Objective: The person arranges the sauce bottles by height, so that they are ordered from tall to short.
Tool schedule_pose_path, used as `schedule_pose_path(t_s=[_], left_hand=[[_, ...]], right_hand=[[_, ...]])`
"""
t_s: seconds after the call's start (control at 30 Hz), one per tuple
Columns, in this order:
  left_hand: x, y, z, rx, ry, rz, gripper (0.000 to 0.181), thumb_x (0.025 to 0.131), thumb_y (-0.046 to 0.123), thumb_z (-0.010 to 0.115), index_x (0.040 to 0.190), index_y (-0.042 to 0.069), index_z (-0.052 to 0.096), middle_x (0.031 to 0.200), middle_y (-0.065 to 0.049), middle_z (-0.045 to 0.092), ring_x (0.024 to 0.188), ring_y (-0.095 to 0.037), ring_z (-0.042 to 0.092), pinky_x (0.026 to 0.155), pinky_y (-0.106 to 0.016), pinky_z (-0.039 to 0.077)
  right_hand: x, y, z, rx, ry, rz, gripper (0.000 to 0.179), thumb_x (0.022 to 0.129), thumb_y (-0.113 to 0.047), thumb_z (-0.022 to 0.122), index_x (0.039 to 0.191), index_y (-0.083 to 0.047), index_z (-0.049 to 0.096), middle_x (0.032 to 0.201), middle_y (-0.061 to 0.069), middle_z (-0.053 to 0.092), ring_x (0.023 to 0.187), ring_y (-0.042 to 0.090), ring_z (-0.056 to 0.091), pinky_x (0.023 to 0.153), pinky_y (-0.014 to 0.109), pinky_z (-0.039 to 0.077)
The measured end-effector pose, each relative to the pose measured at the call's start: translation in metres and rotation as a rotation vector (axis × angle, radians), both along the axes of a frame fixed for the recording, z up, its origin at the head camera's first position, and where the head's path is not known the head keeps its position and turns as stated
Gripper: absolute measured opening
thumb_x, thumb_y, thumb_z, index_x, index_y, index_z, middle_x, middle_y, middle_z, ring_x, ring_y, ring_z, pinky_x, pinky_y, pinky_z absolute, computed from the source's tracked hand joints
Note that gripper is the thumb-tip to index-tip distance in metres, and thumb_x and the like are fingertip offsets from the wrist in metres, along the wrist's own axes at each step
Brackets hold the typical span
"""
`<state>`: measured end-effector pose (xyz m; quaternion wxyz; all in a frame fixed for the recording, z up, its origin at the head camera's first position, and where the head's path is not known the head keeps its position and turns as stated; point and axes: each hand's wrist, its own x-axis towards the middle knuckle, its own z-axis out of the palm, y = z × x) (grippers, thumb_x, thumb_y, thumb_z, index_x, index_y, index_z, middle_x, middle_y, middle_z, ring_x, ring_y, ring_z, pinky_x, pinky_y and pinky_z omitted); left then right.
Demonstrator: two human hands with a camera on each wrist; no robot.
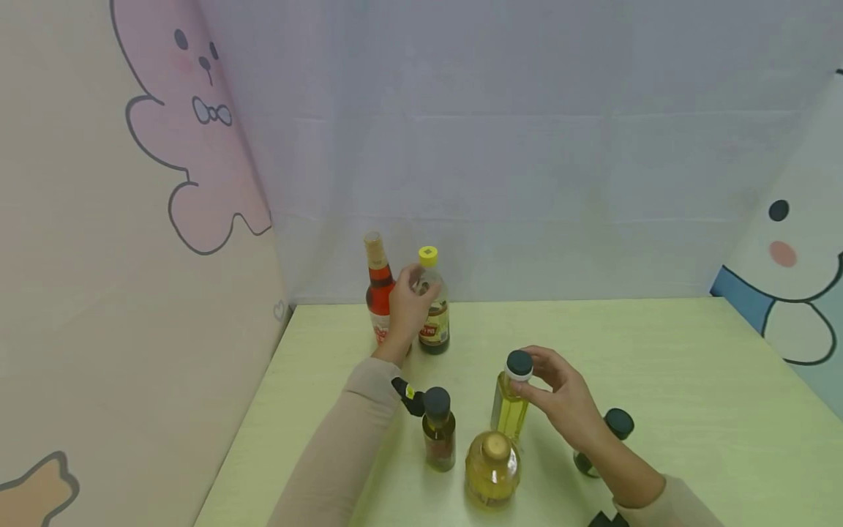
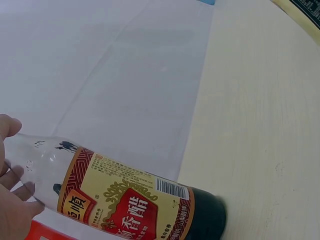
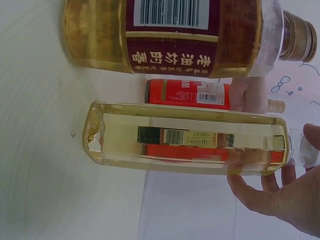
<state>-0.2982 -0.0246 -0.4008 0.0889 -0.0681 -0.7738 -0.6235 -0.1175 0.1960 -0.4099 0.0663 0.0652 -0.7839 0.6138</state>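
Observation:
Near the back of the table, my left hand [image 1: 410, 306] holds a vinegar bottle [image 1: 435, 326] by its upper part, just under the yellow cap. In the left wrist view the clear glass of the vinegar bottle [image 2: 125, 192] shows a red and cream label, with dark liquid at its base; the fingers [image 2: 20, 192] curl about its shoulder. My right hand [image 1: 560, 395] grips a tall, square-sided bottle of yellow oil [image 1: 510, 410] at the neck, below its dark green cap. From the right wrist, thumb and fingers show around the neck of this oil bottle [image 3: 190, 137].
A red bottle [image 1: 380, 300] stands left of the vinegar, partly behind my left hand. Closer in are a dark-capped brown bottle [image 1: 439, 439] and a rounded oil bottle [image 1: 492, 476]. Another dark-capped bottle [image 1: 619, 423] is partly hidden by my right forearm. Cloth walls [image 1: 514, 183] bound the table.

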Motion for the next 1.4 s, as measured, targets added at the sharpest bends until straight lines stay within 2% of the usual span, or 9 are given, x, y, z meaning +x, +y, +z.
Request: schedule_pose_path(t_s=[0.27, 0.5, 0.8, 0.93, 1.23, 1.4], left_hand=[[0.013, -0.006, 0.000, -0.034, 0.047, -0.011, 0.056, 0.091, 0.022, 0.071, 0.140, 0.009, 0.046, 0.144, -0.010, 0.047, 0.134, -0.022, 0.040, 0.108, -0.036, 0.034], [0.019, -0.010, -0.001, -0.003, 0.101, -0.038, 0.060, 0.090, 0.014, 0.072, 0.140, 0.000, 0.043, 0.142, -0.015, 0.047, 0.133, -0.026, 0.042, 0.109, -0.034, 0.032], [0.028, -0.015, -0.006, 0.054, 0.103, -0.047, 0.060, 0.089, 0.009, 0.071, 0.141, 0.000, 0.042, 0.143, -0.014, 0.046, 0.132, -0.025, 0.043, 0.108, -0.032, 0.034], [0.036, -0.017, -0.009, 0.068, 0.089, -0.068, 0.060, 0.090, 0.010, 0.070, 0.141, 0.001, 0.041, 0.144, -0.012, 0.045, 0.133, -0.025, 0.041, 0.107, -0.034, 0.035], [0.051, -0.021, -0.019, 0.117, 0.101, -0.122, 0.057, 0.091, 0.007, 0.069, 0.140, -0.001, 0.041, 0.143, -0.018, 0.045, 0.132, -0.030, 0.043, 0.106, -0.042, 0.036], [0.060, -0.025, -0.023, 0.128, 0.073, -0.145, 0.056, 0.091, 0.006, 0.069, 0.139, -0.002, 0.041, 0.142, -0.020, 0.045, 0.130, -0.027, 0.045, 0.106, -0.043, 0.036]], right_hand=[[0.000, 0.000, 0.002, 0.007, 0.003, 0.006, 0.047, 0.088, -0.009, 0.073, 0.129, -0.002, 0.052, 0.123, 0.012, 0.057, 0.116, 0.023, 0.052, 0.092, 0.048, 0.046], [0.001, 0.001, 0.004, 0.014, 0.007, 0.000, 0.047, 0.087, -0.009, 0.073, 0.129, -0.002, 0.053, 0.123, 0.012, 0.057, 0.117, 0.027, 0.051, 0.091, 0.046, 0.047], [0.002, 0.001, 0.005, 0.023, -0.002, -0.007, 0.047, 0.087, -0.010, 0.074, 0.129, -0.003, 0.053, 0.122, 0.011, 0.057, 0.115, 0.018, 0.053, 0.090, 0.037, 0.048], [0.003, 0.001, 0.005, 0.030, -0.001, -0.008, 0.047, 0.087, -0.009, 0.074, 0.129, -0.003, 0.053, 0.123, 0.010, 0.057, 0.115, 0.019, 0.053, 0.089, 0.036, 0.048], [0.004, 0.001, 0.006, 0.032, -0.002, -0.007, 0.047, 0.087, -0.010, 0.074, 0.129, -0.004, 0.053, 0.122, 0.010, 0.057, 0.114, 0.017, 0.054, 0.088, 0.034, 0.049], [0.004, 0.000, 0.006, 0.028, -0.005, -0.010, 0.047, 0.087, -0.009, 0.074, 0.129, -0.003, 0.053, 0.122, 0.011, 0.057, 0.115, 0.020, 0.054, 0.089, 0.038, 0.049]])
